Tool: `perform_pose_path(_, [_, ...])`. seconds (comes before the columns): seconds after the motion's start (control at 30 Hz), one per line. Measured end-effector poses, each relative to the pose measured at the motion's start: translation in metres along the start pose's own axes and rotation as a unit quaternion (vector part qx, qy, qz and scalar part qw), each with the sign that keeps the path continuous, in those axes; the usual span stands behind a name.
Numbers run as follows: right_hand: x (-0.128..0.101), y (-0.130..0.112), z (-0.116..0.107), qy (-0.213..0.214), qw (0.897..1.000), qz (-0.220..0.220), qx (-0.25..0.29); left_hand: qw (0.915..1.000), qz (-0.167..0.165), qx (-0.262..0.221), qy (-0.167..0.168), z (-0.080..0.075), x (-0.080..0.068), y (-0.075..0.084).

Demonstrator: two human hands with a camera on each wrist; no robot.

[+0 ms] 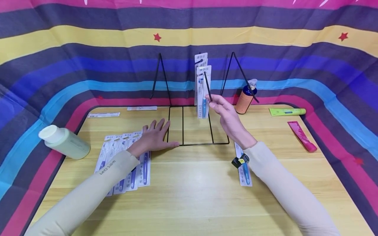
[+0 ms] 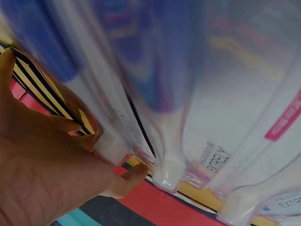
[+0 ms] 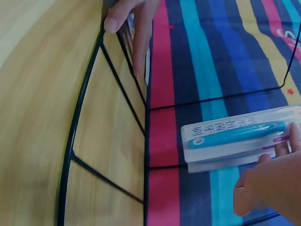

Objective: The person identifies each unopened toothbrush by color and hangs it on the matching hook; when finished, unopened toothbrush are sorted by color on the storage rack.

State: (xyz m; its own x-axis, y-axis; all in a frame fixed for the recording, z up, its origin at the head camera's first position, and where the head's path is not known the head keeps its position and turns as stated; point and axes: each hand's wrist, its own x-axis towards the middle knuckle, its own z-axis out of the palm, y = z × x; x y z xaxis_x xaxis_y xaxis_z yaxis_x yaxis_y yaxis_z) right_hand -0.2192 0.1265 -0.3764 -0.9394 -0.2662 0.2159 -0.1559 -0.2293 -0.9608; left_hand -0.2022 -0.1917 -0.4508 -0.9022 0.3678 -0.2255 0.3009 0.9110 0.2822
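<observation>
A packaged toothbrush (image 1: pixel 203 108) with a light-blue handle hangs on the middle hook of a black wire rack (image 1: pixel 203 144). My right hand (image 1: pixel 231 121) holds its right edge, fingertips close to the hook's end; the right wrist view shows the blue handle (image 3: pixel 235 135) in its pack beside the curled fingers. More packs (image 1: pixel 200 57) hang behind it. My left hand (image 1: pixel 155 136) spreads its fingers at the left side of the rack base. Under its wrist lie several overlapping toothbrush packs (image 1: pixel 144 170) with purple handles; packs fill much of the left wrist view.
Another blue toothbrush pack (image 1: pixel 245 175) lies under the right forearm. A pale green bottle (image 1: pixel 66 142) lies at left. An orange-labelled bottle (image 1: pixel 245 100) stands behind the right hook. Green (image 1: pixel 286 112) and pink (image 1: pixel 301 136) tubes lie at right; two thin white packs (image 1: pixel 103 115) lie at back left.
</observation>
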Motion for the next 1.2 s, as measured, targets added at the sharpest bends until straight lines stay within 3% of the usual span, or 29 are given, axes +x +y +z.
perform_pose_path(0.17, [-0.005, 0.009, -0.011, 0.013, 1.0, -0.001, -0.022, 1.0, -0.001, -0.001, -0.002, 0.002, -0.002, 0.001])
perform_pose_path(0.37, [-0.029, 0.019, -0.039, 0.027, 0.998, 0.006, -0.053, 1.0, -0.004, 0.001, -0.003, 0.003, -0.006, 0.0])
perform_pose_path(0.47, [-0.048, 0.02, -0.054, 0.051, 0.995, 0.031, -0.079, 1.0, -0.007, 0.005, -0.002, 0.004, -0.006, 0.0])
perform_pose_path(0.57, [-0.07, 0.02, -0.07, 0.077, 0.986, 0.075, -0.13, 0.9999, -0.005, 0.009, 0.002, 0.004, -0.005, 0.0])
perform_pose_path(0.73, [-0.111, 0.022, -0.095, 0.104, 0.959, 0.154, -0.213, 0.9999, -0.004, 0.012, 0.003, 0.004, -0.003, 0.002])
perform_pose_path(0.9, [-0.14, 0.027, -0.109, 0.1, 0.931, 0.201, -0.287, 0.9998, -0.009, 0.015, -0.001, 0.003, -0.001, 0.002])
perform_pose_path(1.13, [-0.155, 0.027, -0.11, 0.06, 0.864, 0.212, -0.452, 0.9998, -0.003, 0.018, 0.004, -0.001, 0.0, 0.002])
perform_pose_path(1.2, [-0.156, 0.024, -0.108, 0.051, 0.852, 0.218, -0.474, 0.9998, -0.004, 0.018, 0.004, -0.001, 0.0, 0.002])
